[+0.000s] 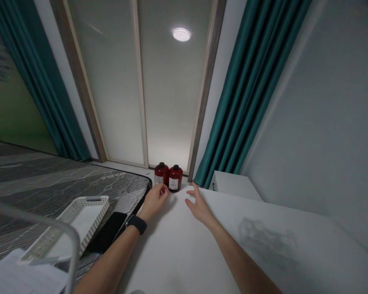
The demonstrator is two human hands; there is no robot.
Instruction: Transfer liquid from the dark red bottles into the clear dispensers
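At 12 o'clock on the far edge of the white tabletop (178,253), a left bottle (161,173) and a right bottle (175,178) stand upright, side by side and nearly touching. Both are dark red with black caps and white labels; their dark walls hide whatever is inside. The left grip (155,201), with a black watch (137,223) on its wrist, is half curled and holds nothing. Its fingertips sit at the foot of the left bottle, though whether they touch it is hard to tell. The right grip (200,208) is open with spread fingers, empty, and rests just short of the right bottle, nearer 1 o'clock.

Around 8 o'clock, on a grey patterned mattress (39,188), lies a white lattice basket (92,205), tilted, with a black phone (107,232) beside it. Loose papers (21,277) and a curved metal rail (49,214) cross the lower left. A white box (233,185) sits beyond the tabletop near 1 o'clock, below a teal curtain (251,90).
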